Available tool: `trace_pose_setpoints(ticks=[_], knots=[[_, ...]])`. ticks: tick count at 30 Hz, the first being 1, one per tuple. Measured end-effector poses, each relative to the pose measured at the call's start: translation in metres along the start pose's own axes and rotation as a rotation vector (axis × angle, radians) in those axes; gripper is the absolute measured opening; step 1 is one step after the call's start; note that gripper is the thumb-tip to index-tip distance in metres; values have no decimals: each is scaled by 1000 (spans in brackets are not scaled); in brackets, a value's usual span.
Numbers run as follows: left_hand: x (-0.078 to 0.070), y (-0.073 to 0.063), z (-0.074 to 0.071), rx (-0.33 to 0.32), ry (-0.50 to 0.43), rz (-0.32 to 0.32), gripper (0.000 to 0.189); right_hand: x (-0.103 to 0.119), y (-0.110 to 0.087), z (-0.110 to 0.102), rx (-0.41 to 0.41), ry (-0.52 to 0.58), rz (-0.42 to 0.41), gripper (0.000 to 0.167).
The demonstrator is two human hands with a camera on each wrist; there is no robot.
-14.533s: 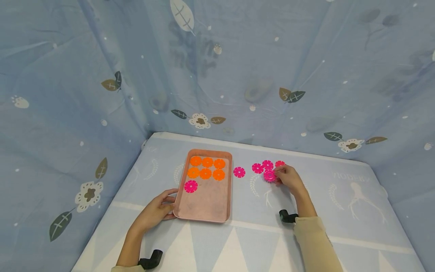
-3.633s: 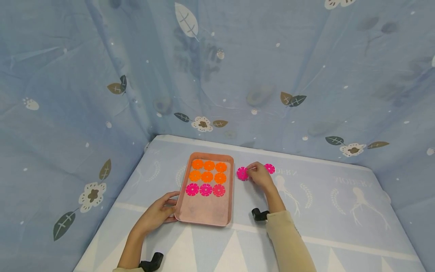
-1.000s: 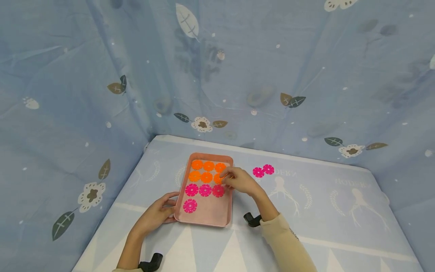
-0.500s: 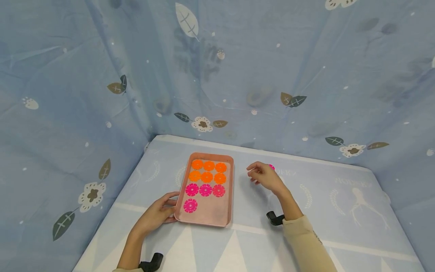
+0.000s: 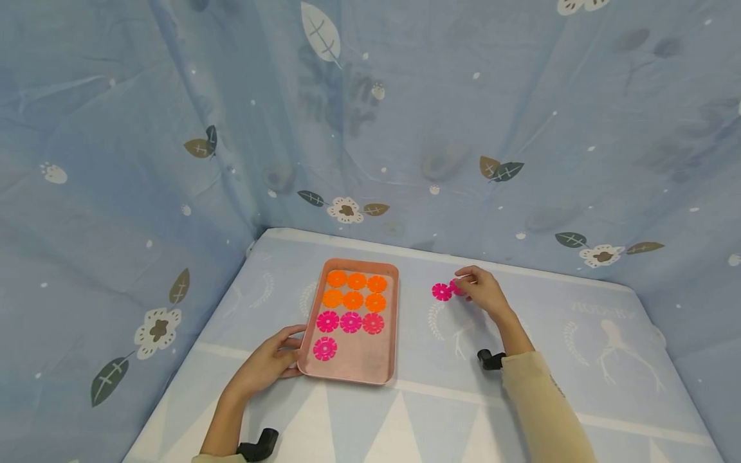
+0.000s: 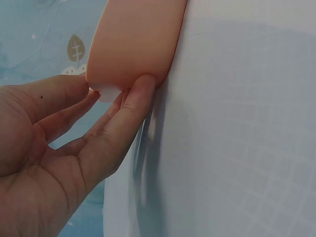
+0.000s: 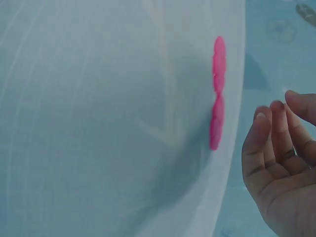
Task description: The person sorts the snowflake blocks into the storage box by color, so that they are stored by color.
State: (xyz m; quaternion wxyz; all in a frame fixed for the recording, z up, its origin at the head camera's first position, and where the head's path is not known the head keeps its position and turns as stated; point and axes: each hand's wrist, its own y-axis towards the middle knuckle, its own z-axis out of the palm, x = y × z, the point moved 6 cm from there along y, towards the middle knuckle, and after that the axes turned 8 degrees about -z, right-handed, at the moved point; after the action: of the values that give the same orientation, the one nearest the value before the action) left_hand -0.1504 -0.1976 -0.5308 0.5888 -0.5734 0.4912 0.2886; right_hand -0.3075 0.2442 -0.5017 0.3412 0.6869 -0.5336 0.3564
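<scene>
In the head view, a shallow pinkish tray (image 5: 359, 372) holds rows of notched plastic building discs. Several orange discs (image 5: 353, 299) fill two upper rows; beneath them lie three pink discs (image 5: 350, 322), then one pink disc (image 5: 325, 348) at the lower left. My left hand (image 5: 267, 361) grips the tray's lower left edge, thumb and fingers about its corner in the left wrist view. On the table right of the tray, a pink disc (image 5: 442, 292) lies against another (image 5: 454, 283) that my right hand (image 5: 485, 290) partly covers. Its fingers are loosely bent with nothing between them in the right wrist view.
The table (image 5: 556, 360) has a pale patterned cloth. Blue printed curtains (image 5: 405, 116) rise behind it and at its sides. A black wrist mount (image 5: 491, 359) sits below the right hand, another (image 5: 259, 445) by the left forearm.
Over the span, pink discs have gone from the table into the tray, the latest at lower left. My right hand has since moved right from the tray to the remaining pair; my left stays put.
</scene>
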Motion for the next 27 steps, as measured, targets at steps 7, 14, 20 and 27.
trace_pose_setpoints(ticks=[7,14,20,27], knots=[[-1,-1,0,-1,-2,-3,49,-28,5,-6,-58,-130,133,32],[1,0,0,10,-3,6,49,-41,9,-7,-63,-204,208,38],[3,0,0,12,-3,5,49,-40,11,-4,-30,-252,212,39],[4,1,-1,2,6,11,49,-39,12,-3,-31,-238,229,41]])
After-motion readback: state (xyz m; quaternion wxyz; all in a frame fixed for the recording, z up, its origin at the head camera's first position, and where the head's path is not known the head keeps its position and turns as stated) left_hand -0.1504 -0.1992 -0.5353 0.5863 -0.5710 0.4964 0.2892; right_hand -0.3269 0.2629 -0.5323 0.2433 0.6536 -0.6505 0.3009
